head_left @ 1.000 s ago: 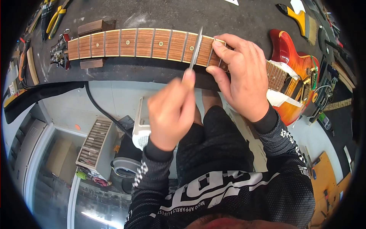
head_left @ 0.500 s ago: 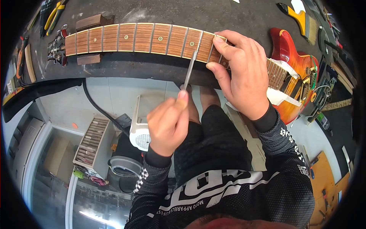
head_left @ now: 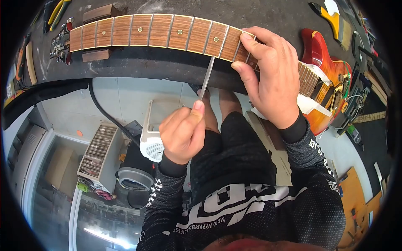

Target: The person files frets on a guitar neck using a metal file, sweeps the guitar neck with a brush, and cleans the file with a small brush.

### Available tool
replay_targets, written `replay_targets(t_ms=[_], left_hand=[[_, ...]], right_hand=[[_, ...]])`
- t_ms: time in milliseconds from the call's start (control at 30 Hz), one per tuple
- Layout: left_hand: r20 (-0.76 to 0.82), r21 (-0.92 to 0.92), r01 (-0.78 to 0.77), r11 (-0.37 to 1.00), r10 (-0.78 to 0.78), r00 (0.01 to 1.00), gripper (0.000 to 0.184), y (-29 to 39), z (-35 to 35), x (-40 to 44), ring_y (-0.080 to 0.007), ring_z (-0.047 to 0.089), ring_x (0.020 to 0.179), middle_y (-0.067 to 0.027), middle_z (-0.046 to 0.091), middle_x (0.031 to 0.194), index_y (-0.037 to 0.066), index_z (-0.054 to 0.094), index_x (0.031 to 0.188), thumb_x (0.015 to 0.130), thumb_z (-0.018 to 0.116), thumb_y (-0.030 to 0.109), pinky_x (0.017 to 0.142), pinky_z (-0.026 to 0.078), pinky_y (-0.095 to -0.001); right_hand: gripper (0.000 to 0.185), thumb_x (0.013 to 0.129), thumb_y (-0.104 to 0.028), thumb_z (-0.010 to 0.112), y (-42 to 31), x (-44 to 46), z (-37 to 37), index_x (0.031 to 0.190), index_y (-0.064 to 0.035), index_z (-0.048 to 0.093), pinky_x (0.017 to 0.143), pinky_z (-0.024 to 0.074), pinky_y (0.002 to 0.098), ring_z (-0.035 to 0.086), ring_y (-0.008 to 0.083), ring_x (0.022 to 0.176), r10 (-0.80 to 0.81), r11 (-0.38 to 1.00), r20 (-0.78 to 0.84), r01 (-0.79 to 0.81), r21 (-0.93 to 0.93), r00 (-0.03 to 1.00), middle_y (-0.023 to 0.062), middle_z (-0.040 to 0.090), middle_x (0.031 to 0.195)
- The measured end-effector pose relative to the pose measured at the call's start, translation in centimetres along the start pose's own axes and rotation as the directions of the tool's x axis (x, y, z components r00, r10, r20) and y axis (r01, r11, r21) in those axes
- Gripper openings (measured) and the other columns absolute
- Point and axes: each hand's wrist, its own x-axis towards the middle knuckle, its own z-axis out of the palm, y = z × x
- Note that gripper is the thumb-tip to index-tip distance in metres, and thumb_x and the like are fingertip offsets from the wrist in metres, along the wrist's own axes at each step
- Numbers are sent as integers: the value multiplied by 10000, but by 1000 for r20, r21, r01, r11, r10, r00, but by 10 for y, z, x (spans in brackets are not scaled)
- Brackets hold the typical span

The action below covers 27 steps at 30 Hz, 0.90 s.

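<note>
An electric guitar lies across the bench, its wooden neck (head_left: 161, 31) running left and its red-orange sunburst body (head_left: 316, 52) at the right. My left hand (head_left: 182, 136) is closed on a slim metal file (head_left: 207, 77), thumb along its top. The file's far tip is at the near edge of the fretboard, close to a fret that looks brighter than the others. My right hand (head_left: 274, 79) grips the neck just right of that fret, thumb at the near edge and fingers over the top. The file's handle end is hidden in my left hand.
Wooden blocks (head_left: 96, 55) sit by the neck near the headstock (head_left: 60, 44). Yellow-handled pliers (head_left: 58, 12) lie at the far left, a yellow brush (head_left: 333, 23) at the far right. Below the bench edge (head_left: 138, 69) are a white stool (head_left: 151, 146) and a storage box (head_left: 98, 150).
The file has slid back toward me, from lying over the fret to having its tip at the fretboard's near edge. My right hand keeps its hold. The view has shifted slightly.
</note>
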Motion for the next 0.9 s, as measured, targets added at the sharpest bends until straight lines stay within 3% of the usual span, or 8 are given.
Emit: replay_targets(t_ms=[267, 333, 467, 567, 667, 800, 867, 900], left_hand=[[37, 32, -16, 999, 15, 999, 336, -3, 3, 13, -184, 559, 552, -112, 651, 725, -31, 751, 1205, 913, 774, -196, 536, 457, -301], [7, 7, 21, 1000, -21, 1000, 423, 1, 14, 43, -258, 546, 558, -101, 574, 734, -36, 794, 1233, 833, 782, -172, 539, 456, -374], [-183, -335, -64, 940, 2, 983, 377, 5, 25, 84, -168, 557, 559, -97, 642, 767, -22, 702, 1342, 975, 736, -101, 535, 485, -319], [-168, -717, 30, 697, -215, 962, 434, 24, -1, 75, -102, 468, 514, -75, 606, 775, -20, 524, 1539, 1120, 627, 27, 463, 438, -266], [5, -938, 73, 340, -196, 981, 494, 11, -20, 72, -105, 429, 497, -88, 574, 755, -10, 443, 1606, 1156, 596, 122, 426, 423, -266], [232, -973, 225, -55, -244, 942, 476, 4, -32, 64, -119, 424, 491, -68, 558, 696, -19, 415, 1578, 1147, 583, 93, 423, 438, -272], [340, -901, 274, -336, -155, 927, 411, -3, -32, 60, -121, 423, 489, -50, 544, 657, -21, 450, 1518, 1147, 582, 95, 425, 440, -278], [372, -896, 307, -322, -164, 914, 334, -2, -32, 56, -129, 455, 496, -25, 528, 617, -12, 480, 1433, 1145, 593, 114, 445, 433, -288]], right_hand=[[590, 873, -195, 882, 1, -2, 2, 1397, -109, 625, 1059, 500, 510, 684, 353, 1168, -6, 1000, -3, 6, -3, 1000, 98, 702, 1334], [573, 883, -203, 876, 3, -1, 4, 1388, -105, 625, 1052, 501, 508, 687, 356, 1156, -27, 1000, -22, 27, -12, 999, 98, 705, 1327], [606, 879, -231, 876, 2, -2, 2, 1429, -135, 641, 1099, 491, 508, 668, 353, 1226, -18, 1000, -14, 18, -7, 1000, 98, 689, 1393], [642, 897, -224, 859, -11, 7, -11, 1512, -192, 678, 1202, 426, 534, 595, 372, 1404, 45, 998, 113, -39, -48, 993, 126, 620, 1594], [626, 840, -240, 872, -18, 6, -24, 1454, -281, 758, 1282, 339, 596, 485, 400, 1548, -39, 997, 195, 52, -62, 980, 110, 559, 1678], [266, 859, -130, 817, -18, -8, -42, 1113, -205, 845, 1317, 248, 644, 470, 427, 1573, -73, 987, 240, 35, 159, 968, 101, 683, 1529], [230, 859, -125, 822, -14, -14, -39, 1083, -177, 827, 1256, 323, 603, 553, 385, 1450, -21, 994, 122, 7, 113, 992, 63, 720, 1394], [213, 859, -122, 824, -13, -14, -39, 1068, -163, 817, 1226, 360, 583, 595, 364, 1388, 1, 996, 61, -6, 92, 998, 43, 738, 1327]])
